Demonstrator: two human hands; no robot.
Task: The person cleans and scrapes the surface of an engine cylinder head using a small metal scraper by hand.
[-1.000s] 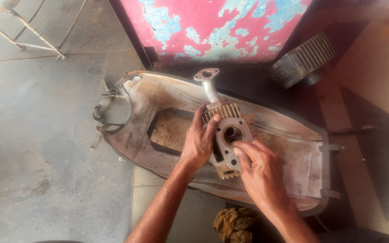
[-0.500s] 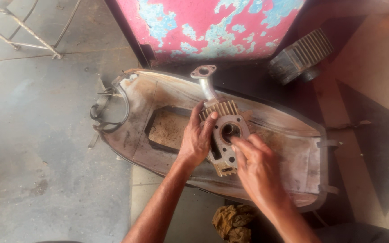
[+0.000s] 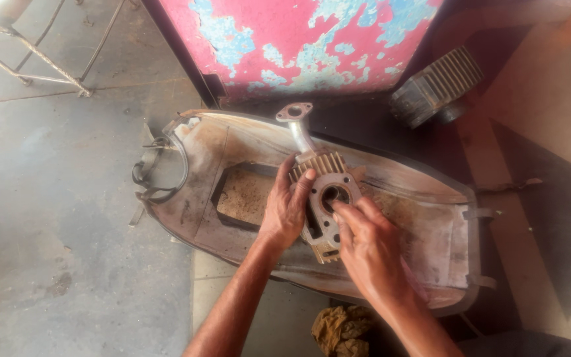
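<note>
A peeling red-and-blue metal panel stands behind an upturned, rust-stained scooter body shell lying on the concrete floor, its hollow side serving as a work surface. On it rests a finned engine cylinder with a bent pipe. The left hand clasps its side, seemingly steadying it; the right hand presses fingertips at the bore rim, not gripping.

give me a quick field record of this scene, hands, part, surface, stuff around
left hand: left hand grips the finned side of the engine cylinder
right hand: right hand, fingertips at the cylinder's round bore
part: bent pipe with flange at its far end
surface: upturned rusty metal shell
around: second finned cylinder, yellow rag, peeling red panel
</note>
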